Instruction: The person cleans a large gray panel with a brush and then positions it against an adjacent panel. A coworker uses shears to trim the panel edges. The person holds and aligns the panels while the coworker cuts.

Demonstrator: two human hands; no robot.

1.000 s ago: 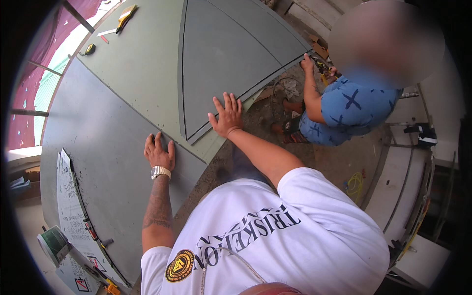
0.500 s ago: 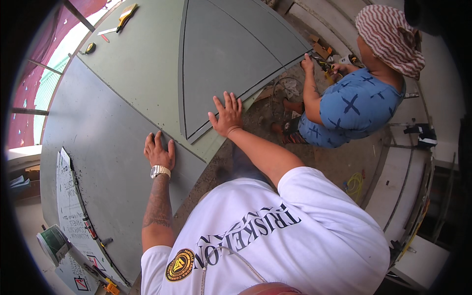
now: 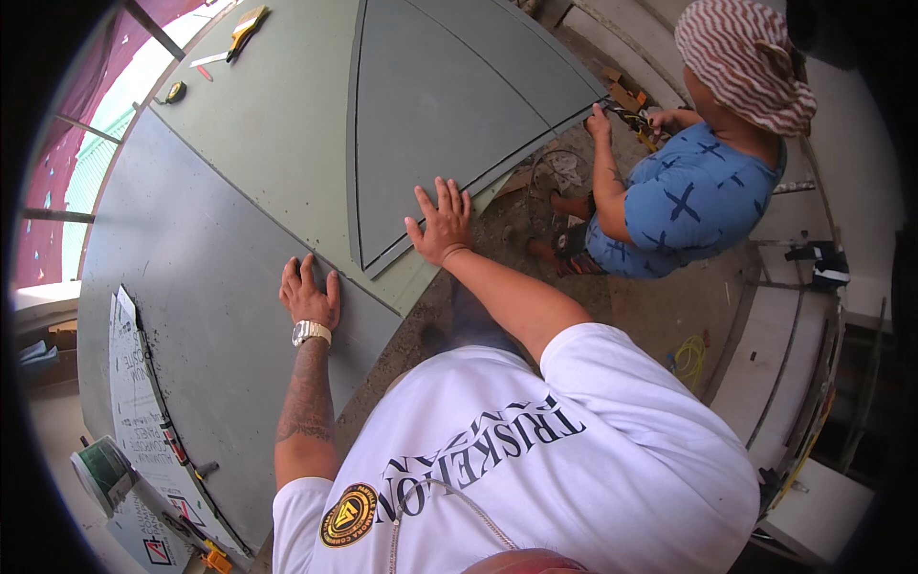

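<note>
My left hand (image 3: 311, 297), with a watch (image 3: 311, 332) on its wrist, rests on a grey sheet (image 3: 201, 277) near its right edge. Its fingers are stretched out and it holds nothing. My right hand (image 3: 443, 222) lies flat, fingers spread, on the near edge of a dark grey panel (image 3: 440, 105) with black grooves along its border. That panel sits on a pale green sheet (image 3: 277, 124). At the panel's right corner a co-worker (image 3: 693, 191) in a blue shirt keeps one hand on the edge, and a yellow-and-black tool (image 3: 636, 124) is at the other.
Farther off on the green sheet are a paintbrush (image 3: 247, 31) and a tape measure (image 3: 175, 93). A film-covered strip (image 3: 143, 402) with tools lies at the left, near a green-and-white bucket (image 3: 103, 471). A yellow cord (image 3: 687, 357) is coiled on the floor at right.
The co-worker's head and upper body have shifted slightly to the left and away, toward the panel's corner, and the tool has moved a little. My hands and the panel stay in place.
</note>
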